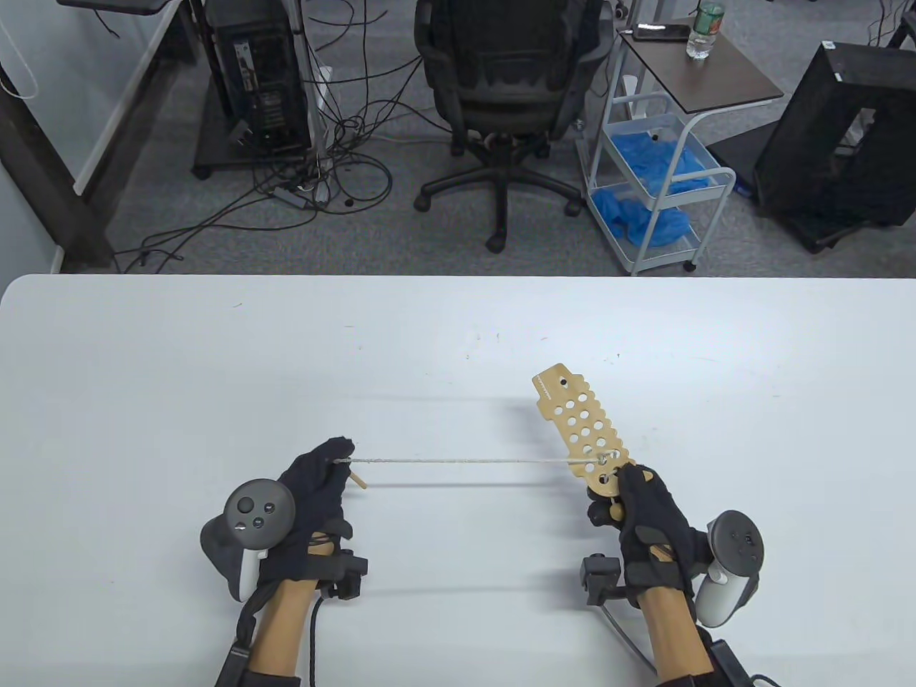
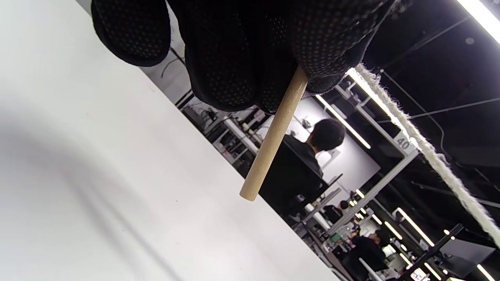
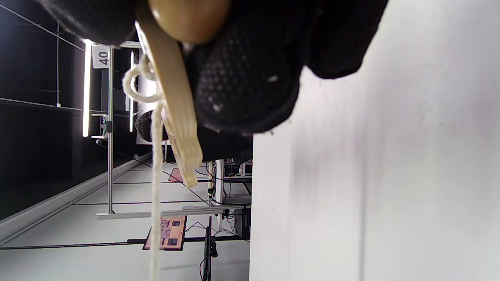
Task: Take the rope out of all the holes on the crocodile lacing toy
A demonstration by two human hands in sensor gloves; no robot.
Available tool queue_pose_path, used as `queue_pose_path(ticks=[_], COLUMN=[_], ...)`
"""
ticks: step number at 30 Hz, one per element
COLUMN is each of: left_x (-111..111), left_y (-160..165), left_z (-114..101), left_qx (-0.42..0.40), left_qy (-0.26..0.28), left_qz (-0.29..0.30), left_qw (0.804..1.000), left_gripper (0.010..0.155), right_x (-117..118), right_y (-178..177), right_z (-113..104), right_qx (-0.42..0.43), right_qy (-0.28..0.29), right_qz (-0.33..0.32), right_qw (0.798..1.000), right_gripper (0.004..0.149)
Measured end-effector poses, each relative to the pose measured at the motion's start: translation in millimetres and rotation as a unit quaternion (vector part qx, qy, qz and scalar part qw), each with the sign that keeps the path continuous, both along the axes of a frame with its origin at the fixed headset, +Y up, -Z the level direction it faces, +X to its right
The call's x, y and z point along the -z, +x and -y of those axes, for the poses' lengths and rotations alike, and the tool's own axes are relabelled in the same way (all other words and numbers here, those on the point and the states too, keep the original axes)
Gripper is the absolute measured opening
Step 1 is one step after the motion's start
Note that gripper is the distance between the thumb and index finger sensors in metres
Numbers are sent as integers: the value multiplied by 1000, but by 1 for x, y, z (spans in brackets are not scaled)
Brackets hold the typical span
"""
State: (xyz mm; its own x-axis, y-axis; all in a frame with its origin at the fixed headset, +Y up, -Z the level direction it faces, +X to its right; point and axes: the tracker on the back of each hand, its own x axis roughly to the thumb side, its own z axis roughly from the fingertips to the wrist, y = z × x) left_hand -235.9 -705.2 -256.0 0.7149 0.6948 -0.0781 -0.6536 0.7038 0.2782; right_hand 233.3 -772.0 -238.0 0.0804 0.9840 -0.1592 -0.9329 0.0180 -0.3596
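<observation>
The wooden crocodile lacing toy (image 1: 580, 429), tan with many round holes, is held above the white table (image 1: 429, 343) by my right hand (image 1: 640, 512), which grips its near end. A white rope (image 1: 472, 460) runs taut from a hole near that grip leftward to my left hand (image 1: 322, 479). My left hand pinches the rope's end with its wooden needle (image 1: 356, 477). In the left wrist view the needle (image 2: 273, 136) sticks out of my fingers and the rope (image 2: 429, 152) stretches away. In the right wrist view the toy (image 3: 175, 101) is edge-on with the rope (image 3: 156, 164) looped at it.
Beyond the table's far edge stand an office chair (image 1: 504, 93), a white cart (image 1: 658, 179) with blue items, a computer tower (image 1: 261, 79) and floor cables.
</observation>
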Motion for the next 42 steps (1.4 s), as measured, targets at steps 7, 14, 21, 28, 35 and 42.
queue_pose_path(ticks=[7,14,21,28,35,42], left_x=[1,1,1,-1,-2,-3], left_y=[-11,-25,-37,-49,-58,-61], left_z=[2,8,12,16,23,27], left_qx=[-17,-37,-70,-109,-169,-207], left_qy=[-5,-8,-10,-16,-20,-24], left_qz=[-23,-65,-93,-123,-137,-139], left_qw=[1000,997,993,986,976,968], left_gripper=[46,46,47,46,45,45], right_x=[0,-1,-1,-3,-5,-7], right_y=[6,10,10,13,13,14], right_z=[3,5,4,3,3,5], right_qx=[14,38,47,56,75,98], right_qy=[-7,-13,-13,-16,-19,-26], right_qz=[14,26,28,44,50,60], right_qw=[1000,999,998,997,996,993], right_gripper=[48,48,48,48,48,48])
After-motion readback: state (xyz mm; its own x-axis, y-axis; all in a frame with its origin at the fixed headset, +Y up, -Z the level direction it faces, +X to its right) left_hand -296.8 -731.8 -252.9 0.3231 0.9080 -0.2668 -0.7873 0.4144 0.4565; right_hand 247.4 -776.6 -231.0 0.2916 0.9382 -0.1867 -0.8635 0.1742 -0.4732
